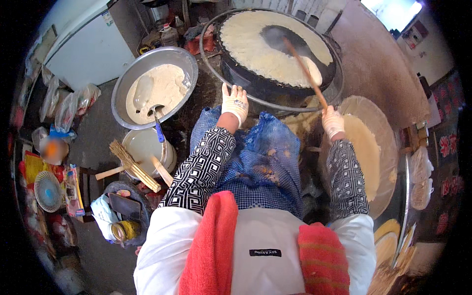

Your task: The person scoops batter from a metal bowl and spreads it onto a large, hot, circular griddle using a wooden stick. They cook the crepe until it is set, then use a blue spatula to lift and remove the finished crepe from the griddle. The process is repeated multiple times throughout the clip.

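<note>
My right hand (333, 121), in a pale glove, is closed around the long wooden handle (307, 73) of a batter spreader. Its far end reaches over a round black griddle (236, 73), where steam blurs it. Pale batter (250, 37) covers much of the griddle, with a thicker fold (313, 73) near the handle. A dark bare patch shows around the spreader's tip. My left hand (234, 104), gloved too, lies with fingers stretched out at the near edge of the metal ring (209, 61) around the griddle; whether it presses on the ring I cannot tell.
Left of me stands a large metal basin (189, 101) of batter with a blue-handled ladle (158, 123). Below it are a bucket (169, 157) and a straw brush (132, 160). At my right, a thin flat pancake (364, 147) lies on a round, sheet-covered tray (388, 189).
</note>
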A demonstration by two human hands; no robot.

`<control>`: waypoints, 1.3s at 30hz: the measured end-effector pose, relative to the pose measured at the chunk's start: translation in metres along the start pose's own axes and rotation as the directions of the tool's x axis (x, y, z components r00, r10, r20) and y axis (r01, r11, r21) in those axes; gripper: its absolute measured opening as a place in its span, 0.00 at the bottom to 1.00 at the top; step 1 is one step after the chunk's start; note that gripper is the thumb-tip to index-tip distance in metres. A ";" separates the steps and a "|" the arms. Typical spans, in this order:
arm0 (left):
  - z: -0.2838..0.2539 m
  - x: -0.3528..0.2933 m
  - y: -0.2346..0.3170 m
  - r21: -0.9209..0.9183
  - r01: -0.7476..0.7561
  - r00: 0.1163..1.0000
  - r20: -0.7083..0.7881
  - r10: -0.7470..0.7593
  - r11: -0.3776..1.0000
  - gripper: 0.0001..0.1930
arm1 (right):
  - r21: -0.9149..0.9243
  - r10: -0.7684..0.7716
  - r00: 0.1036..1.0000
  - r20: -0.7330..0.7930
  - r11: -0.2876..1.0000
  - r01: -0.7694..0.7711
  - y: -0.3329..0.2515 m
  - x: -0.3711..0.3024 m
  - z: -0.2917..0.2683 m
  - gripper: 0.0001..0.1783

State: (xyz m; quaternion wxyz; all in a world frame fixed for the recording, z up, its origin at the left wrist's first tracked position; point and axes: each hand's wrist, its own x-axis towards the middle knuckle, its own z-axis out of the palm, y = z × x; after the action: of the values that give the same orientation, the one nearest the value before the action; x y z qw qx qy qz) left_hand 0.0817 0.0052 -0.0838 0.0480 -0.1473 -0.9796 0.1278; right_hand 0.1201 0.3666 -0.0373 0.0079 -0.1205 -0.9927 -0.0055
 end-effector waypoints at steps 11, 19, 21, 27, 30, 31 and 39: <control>-0.026 0.013 0.013 -0.092 -0.007 1.000 -0.016 0.005 0.996 0.22 | -0.090 -0.106 0.994 -0.001 0.990 0.106 0.004 -0.019 0.017 0.18; -0.013 -0.006 0.074 -0.078 -0.144 0.989 0.022 0.146 0.987 0.27 | 0.028 -0.047 0.995 -0.083 0.998 0.050 0.025 0.001 0.032 0.16; -0.016 -0.009 0.069 -0.023 -0.157 0.987 0.011 0.157 0.987 0.27 | -0.010 -0.035 0.997 -0.066 0.999 0.035 0.036 -0.005 0.042 0.17; -0.011 -0.010 0.048 -0.014 -0.141 0.990 -0.013 0.140 0.990 0.27 | 0.073 0.068 0.995 -0.072 0.995 -0.063 0.020 0.011 0.030 0.18; 0.000 -0.006 0.039 -0.003 -0.076 0.997 -0.023 0.076 0.997 0.27 | 0.021 -0.033 0.999 0.014 0.999 0.033 0.003 -0.002 0.029 0.19; -0.005 -0.008 0.039 0.009 -0.082 0.997 -0.011 0.082 0.997 0.27 | 0.044 0.005 1.000 -0.004 0.999 -0.005 0.017 -0.002 0.033 0.19; 0.010 -0.005 0.014 0.010 0.007 1.000 -0.016 -0.007 1.000 0.27 | 0.089 -0.007 1.000 0.011 0.996 0.006 0.010 -0.003 0.029 0.22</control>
State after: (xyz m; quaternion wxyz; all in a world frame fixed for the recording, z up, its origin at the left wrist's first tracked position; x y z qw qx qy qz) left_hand 0.0884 0.0141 -0.0972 0.0569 -0.1448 -0.9791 0.1313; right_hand 0.1253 0.3762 -0.0663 0.0079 -0.1170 -0.9923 0.0395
